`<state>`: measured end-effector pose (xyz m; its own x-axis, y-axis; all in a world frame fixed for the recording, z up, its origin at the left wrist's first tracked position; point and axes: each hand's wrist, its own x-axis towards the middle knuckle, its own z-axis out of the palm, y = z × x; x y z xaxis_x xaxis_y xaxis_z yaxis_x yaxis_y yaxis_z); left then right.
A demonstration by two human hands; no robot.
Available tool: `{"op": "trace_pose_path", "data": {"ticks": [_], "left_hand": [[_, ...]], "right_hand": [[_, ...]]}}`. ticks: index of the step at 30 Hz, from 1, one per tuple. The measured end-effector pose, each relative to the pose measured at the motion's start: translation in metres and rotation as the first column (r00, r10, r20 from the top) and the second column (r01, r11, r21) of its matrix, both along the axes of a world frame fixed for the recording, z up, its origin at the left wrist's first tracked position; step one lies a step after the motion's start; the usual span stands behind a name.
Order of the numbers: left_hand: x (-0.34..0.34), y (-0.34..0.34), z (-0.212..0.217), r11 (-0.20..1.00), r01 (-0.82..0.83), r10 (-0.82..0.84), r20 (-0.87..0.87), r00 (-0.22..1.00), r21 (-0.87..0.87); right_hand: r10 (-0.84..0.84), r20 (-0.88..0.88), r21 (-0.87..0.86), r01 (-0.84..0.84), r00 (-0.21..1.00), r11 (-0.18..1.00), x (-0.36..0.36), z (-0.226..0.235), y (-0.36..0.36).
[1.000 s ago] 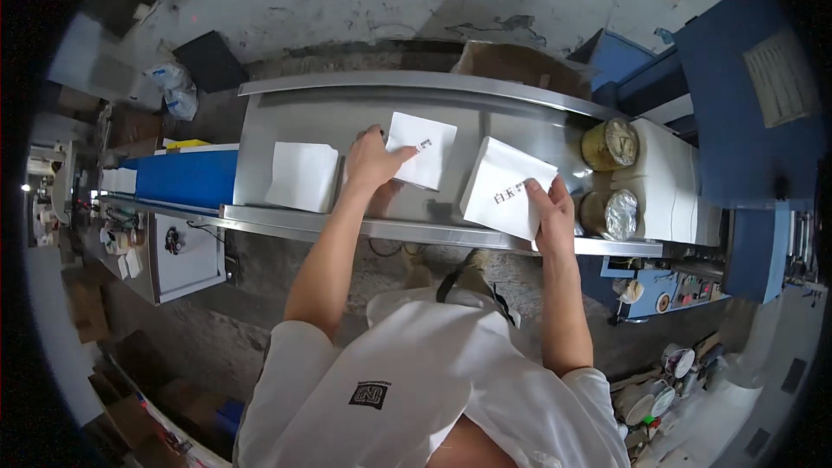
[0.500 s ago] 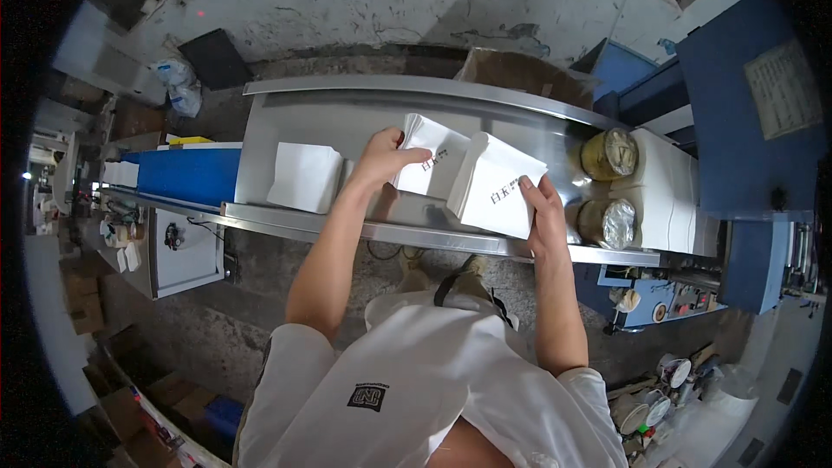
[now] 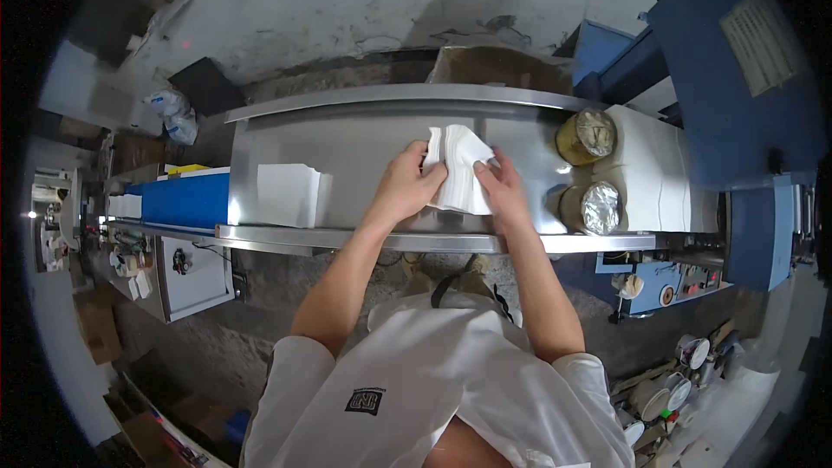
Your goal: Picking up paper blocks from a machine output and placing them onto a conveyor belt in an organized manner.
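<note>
Over the middle of the metal tray-like table, I hold two stacks of white paper napkins side by side, with their layered edges facing up. My left hand is closed round the left stack, thumb across its side. The right stack is larger and fanned at its top, and my right hand grips its right side. The two stacks touch or nearly touch. Left of my hands, a separate white napkin stack lies on the table.
Two foil-topped jar-like cylinders stand at the table's right, beside a long row of white paper leading to a blue machine. A blue panel adjoins the left end. A cardboard box sits behind the raised far rim.
Both hands have drawn together, and the two stacks have turned from showing their printed faces to standing edge up. The view has shifted slightly.
</note>
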<state>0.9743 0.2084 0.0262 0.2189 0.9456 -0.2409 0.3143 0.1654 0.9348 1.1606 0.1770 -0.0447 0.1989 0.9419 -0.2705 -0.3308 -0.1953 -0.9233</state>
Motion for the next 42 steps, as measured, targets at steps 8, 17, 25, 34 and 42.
{"op": "trace_pose_path", "data": {"ticks": [8, 17, 25, 34, 42], "left_hand": [[0.009, -0.029, 0.026, 0.971, 0.218, -0.218, -0.017, 0.976, 0.100], [0.021, -0.035, 0.009, 0.901, 0.348, -0.289, -0.239, 0.927, 0.259], [0.018, -0.032, 0.007, 0.904, 0.312, -0.286, -0.130, 0.949, 0.293], [0.018, -0.028, 0.015, 0.946, 0.235, -0.239, -0.008, 0.971, 0.224], [0.042, -0.009, 0.018, 0.981, 0.183, -0.183, -0.005, 0.983, 0.067]], "right_hand": [[0.082, 0.467, 0.095, -0.142, 0.880, 0.985, 0.040, -0.007, -0.029], [0.271, 0.790, 0.084, -0.534, 0.550, 0.841, 0.029, 0.054, -0.044], [0.318, 0.711, 0.059, -0.504, 0.627, 0.862, 0.030, 0.062, -0.042], [0.519, 0.240, 0.105, -0.553, 0.820, 0.826, 0.052, 0.059, -0.047], [0.333, 0.315, -0.145, -0.302, 0.889, 0.942, 0.035, 0.076, -0.023]]}}
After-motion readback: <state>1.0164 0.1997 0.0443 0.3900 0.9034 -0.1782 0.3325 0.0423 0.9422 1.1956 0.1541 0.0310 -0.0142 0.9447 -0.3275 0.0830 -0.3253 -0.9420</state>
